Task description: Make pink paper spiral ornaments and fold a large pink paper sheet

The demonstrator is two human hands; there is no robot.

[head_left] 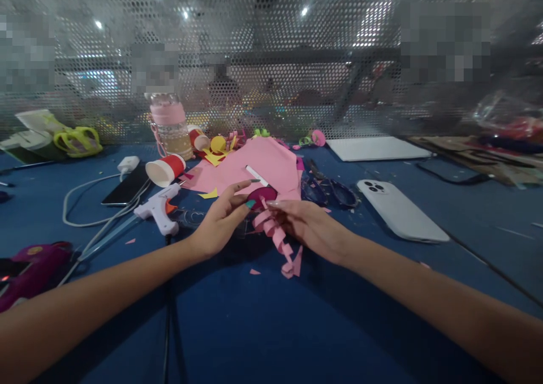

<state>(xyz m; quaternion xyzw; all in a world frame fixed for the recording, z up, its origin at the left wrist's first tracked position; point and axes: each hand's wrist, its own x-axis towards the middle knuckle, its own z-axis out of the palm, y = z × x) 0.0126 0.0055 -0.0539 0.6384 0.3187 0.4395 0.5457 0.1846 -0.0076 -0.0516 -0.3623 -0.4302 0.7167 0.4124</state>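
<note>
Both hands (220, 221) (306, 225) pinching pink paper curl (280, 242)

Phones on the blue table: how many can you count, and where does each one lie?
2. A white phone lies camera side up, right of the hands. A dark phone lies left, beside the tipped red cup and white charger. Others may be hidden under the pink paper.

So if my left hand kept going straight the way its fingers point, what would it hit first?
Your left hand points up and to the right, so it would probably first meet the dark magenta disc at its fingertips, then the pink paper sheet behind it. Depth here is hard to judge.
</note>
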